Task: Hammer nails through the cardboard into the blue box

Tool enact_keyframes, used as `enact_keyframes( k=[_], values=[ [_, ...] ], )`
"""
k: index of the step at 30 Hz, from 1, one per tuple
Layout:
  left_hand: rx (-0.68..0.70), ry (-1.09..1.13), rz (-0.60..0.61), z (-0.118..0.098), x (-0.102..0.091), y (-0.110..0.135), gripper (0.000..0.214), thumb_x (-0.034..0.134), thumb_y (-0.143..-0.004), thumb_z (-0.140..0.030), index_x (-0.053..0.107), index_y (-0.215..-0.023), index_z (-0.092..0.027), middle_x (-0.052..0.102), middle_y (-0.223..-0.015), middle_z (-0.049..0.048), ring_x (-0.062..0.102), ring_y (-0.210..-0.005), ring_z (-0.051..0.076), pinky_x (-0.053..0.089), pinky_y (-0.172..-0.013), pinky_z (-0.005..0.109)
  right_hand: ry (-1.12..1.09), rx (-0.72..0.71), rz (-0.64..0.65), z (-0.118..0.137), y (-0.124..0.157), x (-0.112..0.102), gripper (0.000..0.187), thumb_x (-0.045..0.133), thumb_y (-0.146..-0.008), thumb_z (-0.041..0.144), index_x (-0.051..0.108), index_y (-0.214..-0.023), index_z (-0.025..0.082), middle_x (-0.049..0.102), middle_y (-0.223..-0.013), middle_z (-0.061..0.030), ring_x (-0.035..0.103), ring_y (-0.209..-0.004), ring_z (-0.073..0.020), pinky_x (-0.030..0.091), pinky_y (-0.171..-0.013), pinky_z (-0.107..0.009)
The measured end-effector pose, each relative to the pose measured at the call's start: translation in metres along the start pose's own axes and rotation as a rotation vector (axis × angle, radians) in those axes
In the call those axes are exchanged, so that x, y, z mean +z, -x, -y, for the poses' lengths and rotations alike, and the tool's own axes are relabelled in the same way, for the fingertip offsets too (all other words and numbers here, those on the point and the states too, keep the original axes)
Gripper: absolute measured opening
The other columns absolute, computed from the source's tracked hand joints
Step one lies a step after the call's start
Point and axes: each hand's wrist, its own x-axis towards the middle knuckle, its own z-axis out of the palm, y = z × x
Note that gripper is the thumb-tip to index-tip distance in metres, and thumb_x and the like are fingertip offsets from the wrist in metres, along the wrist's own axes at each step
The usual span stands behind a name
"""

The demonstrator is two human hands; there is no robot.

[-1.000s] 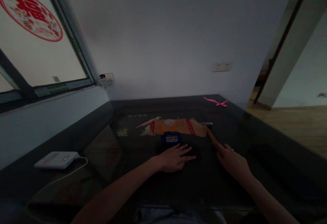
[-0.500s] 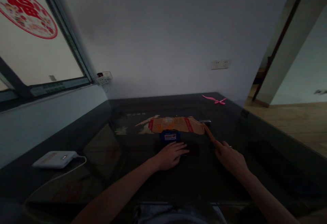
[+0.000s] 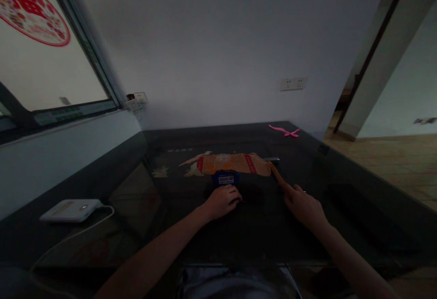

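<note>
On the dark glass table (image 3: 307,162) lies an orange patterned bag (image 3: 234,164) with red bands, resting over a small blue container (image 3: 225,179). My left hand (image 3: 221,201) sits just in front of the blue container, its fingers curled in; nothing shows inside them in the dim light. My right hand (image 3: 302,205) grips the wooden handle of a tool (image 3: 277,175) whose far end meets the right end of the bag, by a small metal piece (image 3: 272,159).
A white device (image 3: 70,210) with a cable lies at the left on the table. A pink ribbon (image 3: 284,131) lies at the far right corner. A window is at the left, a doorway and wooden floor at the right.
My left hand's fingers, flat and spread a second ago, have curled in and drawn closer to the blue container. The right hand has barely moved; the view has shifted slightly.
</note>
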Motion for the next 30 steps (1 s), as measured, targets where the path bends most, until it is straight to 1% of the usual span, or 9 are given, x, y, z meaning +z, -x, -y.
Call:
enact_keyframes(
  k=[3,5,10,13,18,21,23,25,30],
  values=[
    [-0.028,0.033,-0.046,0.003,0.002,0.0,0.016,0.05,-0.084,-0.018,0.06,-0.095,-0.019,0.061,-0.098,0.0036,0.055,-0.093,0.016,0.043,-0.082,0.027,-0.016,-0.006,-0.001,0.0,0.0,-0.001,0.043,0.031,-0.09,0.03,0.043,-0.132,0.028,0.056,-0.109,-0.0092,0.063,-0.08,-0.0231,0.043,-0.058,-0.031],
    [-0.045,0.09,-0.091,0.004,-0.003,0.001,0.015,0.05,-0.084,-0.018,0.06,-0.095,-0.019,0.061,-0.098,0.0035,0.055,-0.094,0.016,0.043,-0.083,0.027,-0.02,-0.006,0.002,0.0,0.0,-0.001,0.043,0.031,-0.09,0.03,0.043,-0.132,0.029,0.056,-0.108,-0.0089,0.063,-0.081,-0.0229,0.043,-0.059,-0.031],
    [-0.151,0.245,-0.319,0.009,-0.036,0.012,0.018,0.044,-0.087,-0.021,0.06,-0.096,-0.018,0.062,-0.097,0.0041,0.057,-0.092,0.015,0.043,-0.084,0.027,-0.018,-0.006,0.016,-0.001,0.0,-0.003,0.043,0.033,-0.09,0.031,0.043,-0.131,0.03,0.056,-0.107,-0.0087,0.063,-0.078,-0.0214,0.041,-0.058,-0.029],
    [-0.237,0.266,-0.371,0.015,-0.049,0.025,0.018,0.044,-0.087,-0.02,0.06,-0.094,-0.018,0.063,-0.093,0.0032,0.058,-0.086,0.014,0.044,-0.08,0.026,-0.012,-0.001,0.011,-0.001,0.001,-0.003,0.042,0.034,-0.089,0.031,0.044,-0.13,0.029,0.056,-0.105,-0.0082,0.063,-0.078,-0.0214,0.04,-0.056,-0.029],
    [-0.37,0.101,-0.183,0.025,-0.037,0.039,0.016,0.049,-0.083,-0.022,0.061,-0.093,-0.021,0.063,-0.088,0.0015,0.058,-0.077,0.015,0.044,-0.07,0.026,-0.004,0.009,0.002,-0.001,0.001,-0.002,0.042,0.034,-0.089,0.032,0.044,-0.13,0.031,0.057,-0.104,-0.0068,0.063,-0.076,-0.0216,0.039,-0.054,-0.028],
    [-0.397,0.052,-0.101,0.025,-0.028,0.039,0.016,0.05,-0.082,-0.022,0.061,-0.093,-0.022,0.062,-0.088,0.001,0.058,-0.075,0.014,0.045,-0.065,0.024,-0.001,0.002,0.006,-0.001,0.0,-0.001,0.041,0.034,-0.089,0.033,0.044,-0.129,0.03,0.057,-0.105,-0.007,0.063,-0.077,-0.0212,0.039,-0.055,-0.028],
    [-0.343,0.065,-0.064,0.023,-0.026,0.037,0.019,0.049,-0.082,-0.02,0.06,-0.097,-0.023,0.062,-0.094,0.0012,0.058,-0.08,0.014,0.046,-0.069,0.024,0.005,-0.003,0.01,-0.002,0.0,-0.001,0.041,0.034,-0.089,0.032,0.044,-0.129,0.03,0.056,-0.105,-0.0072,0.063,-0.077,-0.0211,0.039,-0.055,-0.028],
    [-0.259,0.064,-0.045,0.021,-0.025,0.036,0.023,0.047,-0.084,-0.018,0.059,-0.103,-0.023,0.061,-0.104,0.0019,0.057,-0.091,0.014,0.046,-0.078,0.025,0.003,-0.01,0.011,-0.002,0.0,-0.001,0.042,0.033,-0.09,0.033,0.043,-0.13,0.031,0.056,-0.106,-0.0071,0.063,-0.077,-0.0213,0.04,-0.056,-0.029],
    [-0.095,-0.019,0.005,0.022,-0.024,0.035,0.03,0.046,-0.085,-0.017,0.058,-0.112,-0.021,0.059,-0.118,0.0029,0.051,-0.109,0.017,0.04,-0.095,0.031,-0.014,-0.008,0.018,-0.002,0.0,-0.002,0.042,0.034,-0.089,0.033,0.043,-0.13,0.03,0.056,-0.106,-0.0078,0.063,-0.078,-0.0217,0.041,-0.058,-0.03]
  ],
)
